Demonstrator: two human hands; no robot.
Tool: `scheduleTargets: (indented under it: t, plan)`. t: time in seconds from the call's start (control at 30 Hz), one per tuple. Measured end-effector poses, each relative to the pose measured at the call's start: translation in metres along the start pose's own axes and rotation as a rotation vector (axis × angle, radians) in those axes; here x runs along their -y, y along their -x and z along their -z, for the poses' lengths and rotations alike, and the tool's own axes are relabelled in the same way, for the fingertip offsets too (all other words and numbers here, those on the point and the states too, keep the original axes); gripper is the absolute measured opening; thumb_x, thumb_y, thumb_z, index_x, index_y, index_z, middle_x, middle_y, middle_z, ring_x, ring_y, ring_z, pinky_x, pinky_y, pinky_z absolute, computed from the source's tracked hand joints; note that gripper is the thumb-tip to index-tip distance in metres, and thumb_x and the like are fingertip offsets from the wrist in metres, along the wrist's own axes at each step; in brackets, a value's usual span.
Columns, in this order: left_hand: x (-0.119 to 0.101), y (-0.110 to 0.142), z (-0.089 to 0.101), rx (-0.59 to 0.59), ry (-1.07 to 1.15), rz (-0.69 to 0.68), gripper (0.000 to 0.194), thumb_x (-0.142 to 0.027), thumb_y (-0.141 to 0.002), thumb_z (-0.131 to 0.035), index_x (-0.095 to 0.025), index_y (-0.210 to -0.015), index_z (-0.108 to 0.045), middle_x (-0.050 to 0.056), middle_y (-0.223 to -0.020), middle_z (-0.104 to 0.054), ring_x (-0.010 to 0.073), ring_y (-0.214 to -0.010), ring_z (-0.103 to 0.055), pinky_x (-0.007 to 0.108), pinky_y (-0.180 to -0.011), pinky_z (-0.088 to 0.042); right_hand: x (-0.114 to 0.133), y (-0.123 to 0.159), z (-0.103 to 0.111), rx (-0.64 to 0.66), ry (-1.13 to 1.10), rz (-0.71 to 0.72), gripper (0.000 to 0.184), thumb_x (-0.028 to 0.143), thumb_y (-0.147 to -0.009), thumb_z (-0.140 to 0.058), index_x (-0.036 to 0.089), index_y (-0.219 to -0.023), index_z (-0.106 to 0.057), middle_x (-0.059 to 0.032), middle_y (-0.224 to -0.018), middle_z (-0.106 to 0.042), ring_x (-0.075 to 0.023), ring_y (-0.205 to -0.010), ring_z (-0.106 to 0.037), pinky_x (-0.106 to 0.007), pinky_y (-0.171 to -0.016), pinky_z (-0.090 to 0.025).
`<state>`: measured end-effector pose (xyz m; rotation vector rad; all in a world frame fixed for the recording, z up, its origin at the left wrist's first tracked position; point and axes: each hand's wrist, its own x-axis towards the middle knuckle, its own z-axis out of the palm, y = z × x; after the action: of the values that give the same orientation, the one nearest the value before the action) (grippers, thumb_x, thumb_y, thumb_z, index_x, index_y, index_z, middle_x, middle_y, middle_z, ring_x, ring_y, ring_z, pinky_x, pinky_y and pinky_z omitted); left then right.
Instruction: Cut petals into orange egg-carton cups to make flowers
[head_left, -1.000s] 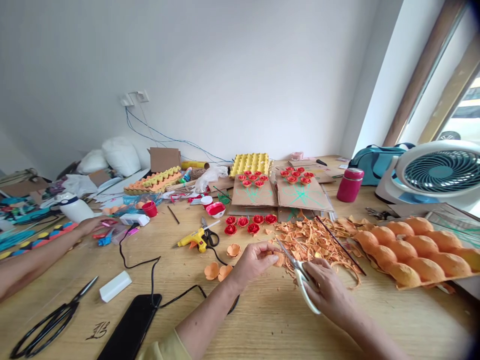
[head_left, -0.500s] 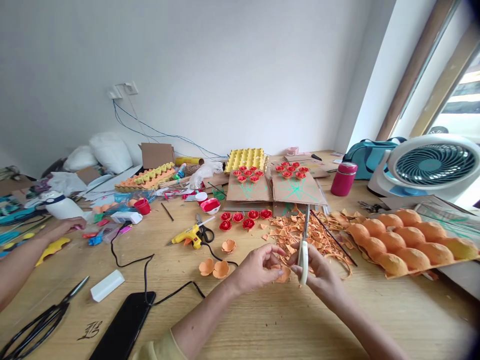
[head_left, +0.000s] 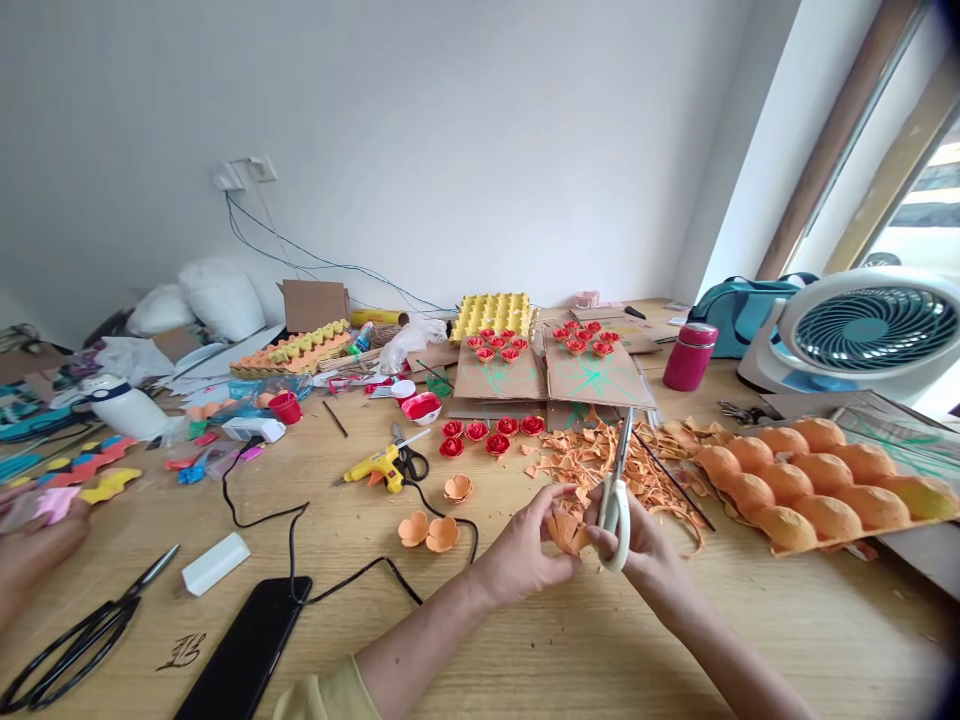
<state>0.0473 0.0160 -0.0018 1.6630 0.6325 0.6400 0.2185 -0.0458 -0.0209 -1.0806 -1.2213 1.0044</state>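
Note:
My left hand (head_left: 525, 548) is closed around an orange egg-carton cup (head_left: 568, 532) that has slits between its petals. My right hand (head_left: 637, 535) holds white-handled scissors (head_left: 618, 500), their blades pointing up and away from me; its fingertips are close by the cup, and I cannot tell whether they touch it. Behind both hands spreads a heap of orange carton scraps (head_left: 600, 462). Left of my left hand sit two orange petal cups (head_left: 442, 534) side by side, with a nested orange flower (head_left: 457, 488) just behind them.
Red paper roses (head_left: 497, 444) lie before cardboard panels (head_left: 499, 380) bearing more roses. A yellow glue gun (head_left: 384, 467) trails its cord leftward. The orange egg tray (head_left: 817, 480), pink flask (head_left: 689, 357) and fan (head_left: 862, 330) stand right. At left are a phone (head_left: 244, 650), black scissors (head_left: 90, 640) and another person's hand (head_left: 52, 540).
The orange cup has come up between my hands, now in my left fingers. The scissors tilt further right. The other person's hand has drawn back toward the left edge, holding something pink.

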Motion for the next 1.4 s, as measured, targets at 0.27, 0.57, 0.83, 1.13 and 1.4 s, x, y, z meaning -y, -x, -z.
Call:
scheduleTargets:
  t: [0.27,0.57,0.83,1.13,1.4]
  plan:
    - [0.0,-0.005,0.001,-0.063,0.516,0.159,0.067,-0.025,-0.065,-0.083,-0.02,-0.123,-0.05,0.008,-0.103,-0.069,0.0184,-0.089,-0.063,0.032,-0.081,-0.046,-0.002,-0.001,-0.001,-0.108,0.062,0.03,0.046,0.057,-0.078,-0.069,0.025,-0.107,-0.052,-0.0005,-0.081,-0.057,-0.0168,-0.069,-0.054,-0.028,-0.059,-0.049]
    - [-0.006,0.0,-0.009,-0.176,0.608,0.123,0.066,-0.023,-0.064,-0.085,-0.017,-0.119,-0.05,0.006,-0.094,-0.071,0.0163,-0.087,-0.063,0.031,-0.086,-0.044,-0.01,0.005,-0.005,-0.06,0.147,0.072,0.032,0.045,-0.087,-0.065,0.025,-0.106,-0.05,0.0004,-0.084,-0.053,-0.0159,-0.07,-0.052,-0.025,-0.056,-0.044]
    - [-0.005,-0.003,-0.001,-0.341,0.734,0.11,0.061,-0.021,-0.064,-0.083,-0.019,-0.117,-0.055,0.0,-0.087,-0.067,0.0076,-0.067,-0.052,0.02,-0.061,-0.035,0.002,0.008,-0.003,-0.006,0.428,0.116,0.026,0.048,-0.094,-0.049,0.023,-0.088,-0.052,-0.0015,-0.08,-0.055,-0.0186,-0.073,-0.051,-0.029,-0.064,-0.043]
    - [-0.005,-0.004,0.001,-0.413,0.845,0.055,0.051,-0.023,-0.063,-0.085,-0.023,-0.107,-0.059,-0.005,-0.081,-0.061,0.0043,-0.06,-0.046,0.02,-0.064,-0.038,-0.007,0.008,-0.005,0.145,0.609,0.105,0.03,0.049,-0.095,-0.041,0.022,-0.082,-0.048,-0.0026,-0.08,-0.058,-0.0203,-0.075,-0.052,-0.033,-0.068,-0.043]
    - [-0.008,-0.002,0.0,-0.38,0.867,0.021,0.051,-0.022,-0.066,-0.084,-0.023,-0.11,-0.057,-0.005,-0.08,-0.061,0.0047,-0.06,-0.047,0.02,-0.064,-0.038,-0.007,0.007,-0.007,0.223,0.666,0.12,0.029,0.045,-0.097,-0.04,0.022,-0.086,-0.053,-0.0042,-0.084,-0.06,-0.0229,-0.082,-0.053,-0.036,-0.076,-0.045]
